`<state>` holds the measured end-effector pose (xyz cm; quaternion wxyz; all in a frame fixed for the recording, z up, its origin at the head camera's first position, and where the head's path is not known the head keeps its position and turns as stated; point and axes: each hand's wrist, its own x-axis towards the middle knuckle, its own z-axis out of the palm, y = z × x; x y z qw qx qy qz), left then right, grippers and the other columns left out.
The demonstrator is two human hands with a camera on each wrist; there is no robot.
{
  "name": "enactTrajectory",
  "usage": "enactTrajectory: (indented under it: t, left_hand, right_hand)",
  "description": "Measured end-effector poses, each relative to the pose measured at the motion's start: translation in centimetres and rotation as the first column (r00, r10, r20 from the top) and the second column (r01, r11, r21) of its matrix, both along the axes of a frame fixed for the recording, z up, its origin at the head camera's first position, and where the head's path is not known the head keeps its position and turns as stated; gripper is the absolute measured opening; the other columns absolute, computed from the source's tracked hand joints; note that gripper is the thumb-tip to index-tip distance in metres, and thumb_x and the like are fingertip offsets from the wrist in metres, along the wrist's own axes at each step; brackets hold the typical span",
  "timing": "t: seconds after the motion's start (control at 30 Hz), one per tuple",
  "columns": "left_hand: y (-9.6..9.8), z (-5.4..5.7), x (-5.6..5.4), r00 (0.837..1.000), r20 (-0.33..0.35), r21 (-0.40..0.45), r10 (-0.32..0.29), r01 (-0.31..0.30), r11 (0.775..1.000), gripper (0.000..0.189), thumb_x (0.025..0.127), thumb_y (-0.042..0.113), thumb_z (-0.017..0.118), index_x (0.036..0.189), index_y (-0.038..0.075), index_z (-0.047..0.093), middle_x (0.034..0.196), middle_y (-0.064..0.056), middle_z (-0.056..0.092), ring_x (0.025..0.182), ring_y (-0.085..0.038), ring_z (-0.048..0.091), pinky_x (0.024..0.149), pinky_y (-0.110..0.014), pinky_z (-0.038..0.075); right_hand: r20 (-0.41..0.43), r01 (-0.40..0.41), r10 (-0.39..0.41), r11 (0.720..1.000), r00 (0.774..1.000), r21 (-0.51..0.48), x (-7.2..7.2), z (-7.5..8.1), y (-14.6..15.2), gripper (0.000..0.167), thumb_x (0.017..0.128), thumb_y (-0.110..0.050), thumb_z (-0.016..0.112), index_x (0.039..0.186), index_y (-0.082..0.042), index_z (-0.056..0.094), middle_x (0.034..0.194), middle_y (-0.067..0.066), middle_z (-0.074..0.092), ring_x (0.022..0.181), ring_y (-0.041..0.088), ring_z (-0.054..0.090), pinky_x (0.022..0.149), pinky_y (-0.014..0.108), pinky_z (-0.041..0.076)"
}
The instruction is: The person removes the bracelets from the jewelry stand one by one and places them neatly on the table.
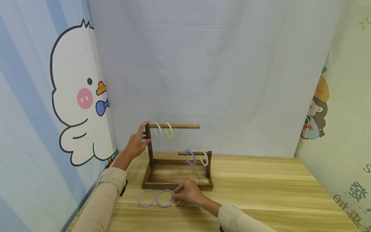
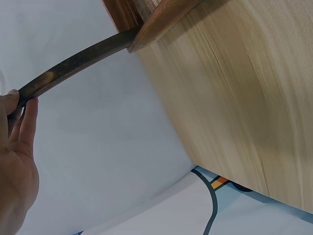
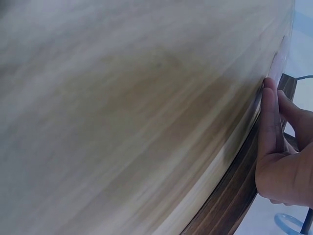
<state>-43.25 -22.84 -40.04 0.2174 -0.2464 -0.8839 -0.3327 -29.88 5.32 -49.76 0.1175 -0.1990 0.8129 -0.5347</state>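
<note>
A dark wooden stand (image 1: 177,186) with a tray base and two horizontal bars is on the table. My left hand (image 1: 138,143) grips the upper part of its tall left post (image 2: 73,63), thumb and fingers on either side. On the upper bar (image 1: 186,126) hang a white ring (image 1: 157,130) and a yellow ring (image 1: 169,130). The lower bar carries a blue ring (image 1: 190,157) and a pale pinkish ring (image 1: 204,159). Two light purple rings lie side by side before the tray. My right hand (image 1: 188,193) pinches the right edge of the right purple ring (image 1: 165,206).
The left purple ring (image 1: 147,206) lies beside the pinched one. The wood-grain table (image 1: 261,187) extends to the right of the stand. A grey-white cloth (image 1: 226,80) hangs behind, with printed curtains (image 1: 29,129) on both sides.
</note>
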Motion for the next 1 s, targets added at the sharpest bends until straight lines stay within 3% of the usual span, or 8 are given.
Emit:
enactTrajectory:
  t: [0.37,0.7,0.9,1.0]
  left_hand:
    - [-0.1,-0.1,-0.1,1.000,-0.017,-0.009,0.000,0.000,1.000,0.083,0.096,-0.008,0.068,0.162,0.013,0.021,0.125,-0.039,0.063,0.109,-0.050,0.069,0.090,-0.056,0.062]
    - [-0.3,-0.3,-0.1,1.000,-0.019,-0.013,0.009,-0.009,1.000,0.085,0.096,-0.008,0.069,0.162,0.015,0.020,0.126,-0.038,0.063,0.109,-0.049,0.069,0.091,-0.055,0.062]
    - [-0.1,-0.1,-0.1,1.000,-0.018,-0.006,0.005,-0.006,1.000,0.085,0.096,-0.008,0.069,0.162,0.015,0.022,0.125,-0.038,0.063,0.109,-0.050,0.069,0.090,-0.055,0.062]
    - [0.0,-0.1,-0.1,1.000,-0.022,-0.011,0.004,-0.004,1.000,0.084,0.096,-0.008,0.069,0.162,0.015,0.021,0.126,-0.038,0.063,0.109,-0.050,0.069,0.090,-0.055,0.062]
  right_hand:
    - [-0.002,-0.001,0.001,1.000,1.000,-0.031,-0.2,0.5,0.4,0.020,0.088,0.003,0.080,0.102,0.016,0.073,0.076,0.020,0.075,0.065,0.036,0.076,0.056,0.033,0.065]
    - [-0.128,-0.003,0.008,0.999,0.992,0.036,-1.0,1.4,0.5,0.020,0.088,-0.004,0.083,0.100,0.011,0.077,0.084,0.016,0.078,0.068,0.027,0.077,0.060,0.030,0.065]
    - [-0.122,0.014,-0.011,1.000,0.992,0.021,-1.7,2.4,0.5,0.020,0.086,-0.004,0.084,0.099,0.010,0.077,0.083,0.019,0.077,0.073,0.040,0.076,0.065,0.046,0.067]
    - [-0.184,0.007,0.002,0.999,0.983,0.046,-2.2,3.0,0.7,0.024,0.086,-0.006,0.085,0.100,0.011,0.077,0.087,0.021,0.077,0.078,0.040,0.077,0.066,0.041,0.067]
